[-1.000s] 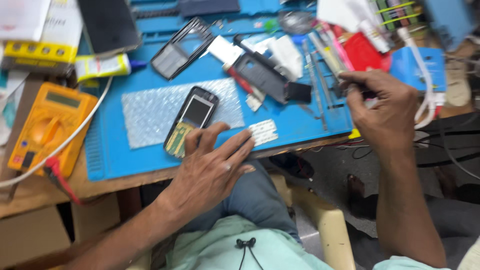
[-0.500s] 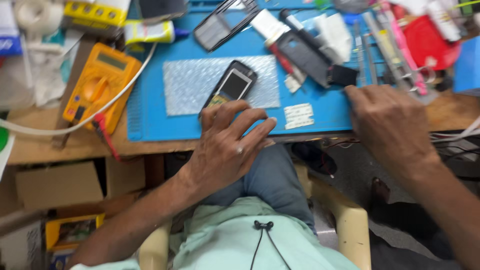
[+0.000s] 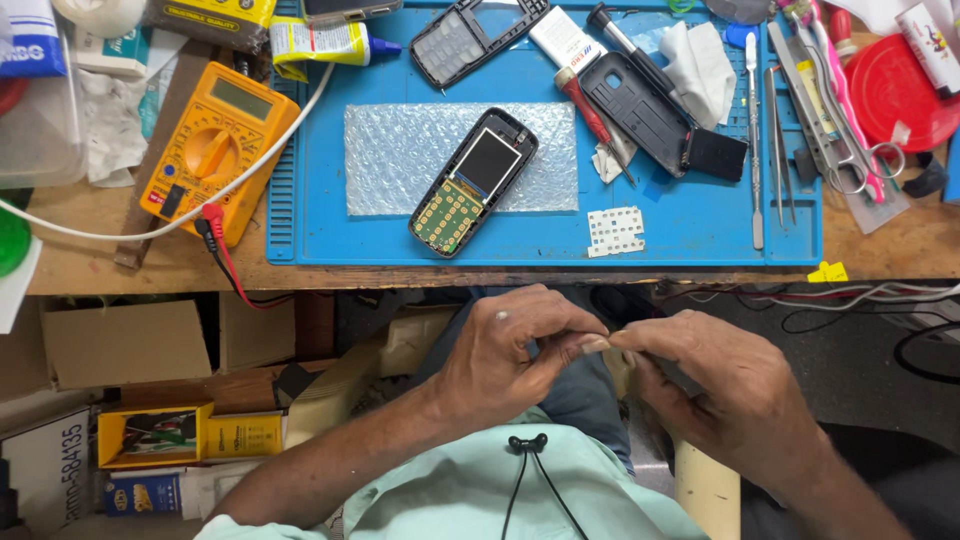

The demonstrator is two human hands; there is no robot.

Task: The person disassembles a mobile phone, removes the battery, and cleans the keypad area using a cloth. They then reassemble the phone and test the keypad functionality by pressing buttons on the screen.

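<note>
My left hand and my right hand are below the bench edge, over my lap. Their fingertips are pinched together and touch each other. I cannot make out anything between them. On the bench above lies an opened black phone with its screen and bare keypad board showing. It rests tilted on a sheet of bubble wrap on the blue work mat. A small white keypad sheet lies on the mat just above my hands.
A yellow multimeter with red and black leads sits at the left. A phone front frame, black back cover, battery, screwdrivers and tweezers crowd the mat. Cardboard boxes stand under the bench; cables hang right.
Both hands came off the mat and down to my lap, where their fingertips now meet. The phone stays on the bubble wrap. The view has shifted so the bench sits higher.
</note>
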